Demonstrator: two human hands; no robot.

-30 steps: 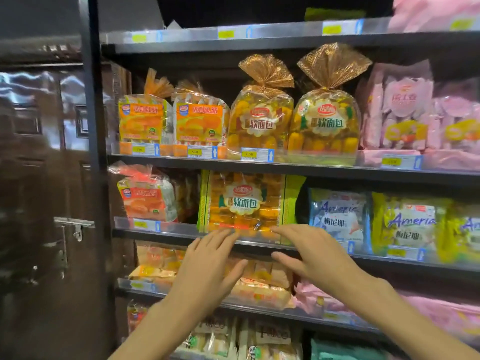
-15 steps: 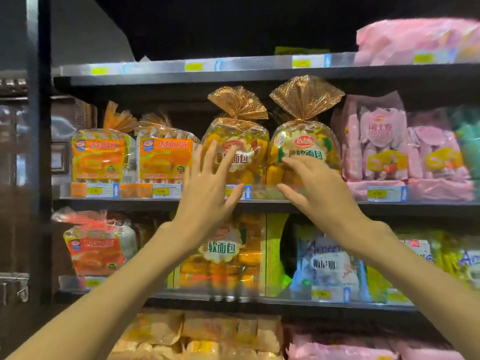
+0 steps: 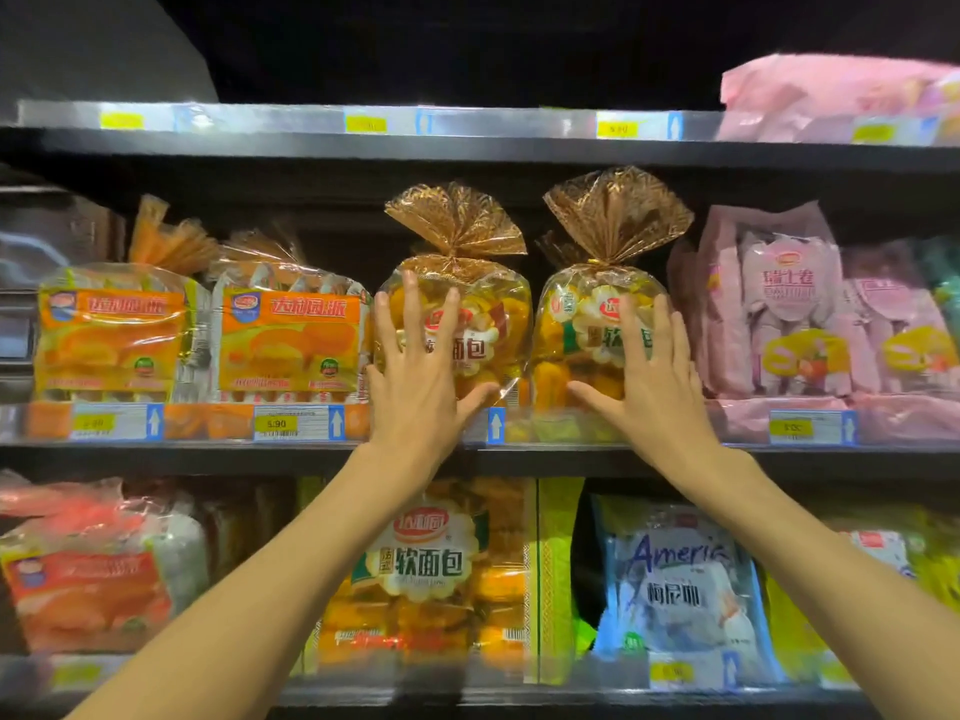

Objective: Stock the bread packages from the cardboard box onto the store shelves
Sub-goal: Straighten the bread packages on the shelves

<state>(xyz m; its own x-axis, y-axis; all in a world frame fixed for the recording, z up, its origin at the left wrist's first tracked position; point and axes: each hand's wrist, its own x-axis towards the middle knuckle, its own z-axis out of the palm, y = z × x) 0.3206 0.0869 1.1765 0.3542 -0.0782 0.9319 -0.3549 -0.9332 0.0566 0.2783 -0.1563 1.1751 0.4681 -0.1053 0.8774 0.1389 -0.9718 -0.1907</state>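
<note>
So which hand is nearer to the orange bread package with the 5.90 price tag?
Left. The left hand lies on the gold-topped bag right beside the orange package; the right hand is one bag further right.

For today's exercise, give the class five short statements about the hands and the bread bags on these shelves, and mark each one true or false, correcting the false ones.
1. The left hand lies flat on the left gold-topped bag. True.
2. The right hand grips its bag by the gold twist. False: it presses with spread fingers on the front of the right gold-topped bag.
3. Both gold-topped bags stand upright on the same shelf. True.
4. The orange bags sit right of the gold-topped ones. False: they sit to the left.
5. The pink bags are on the bottom shelf. False: they share the gold-topped bags' shelf.
</note>
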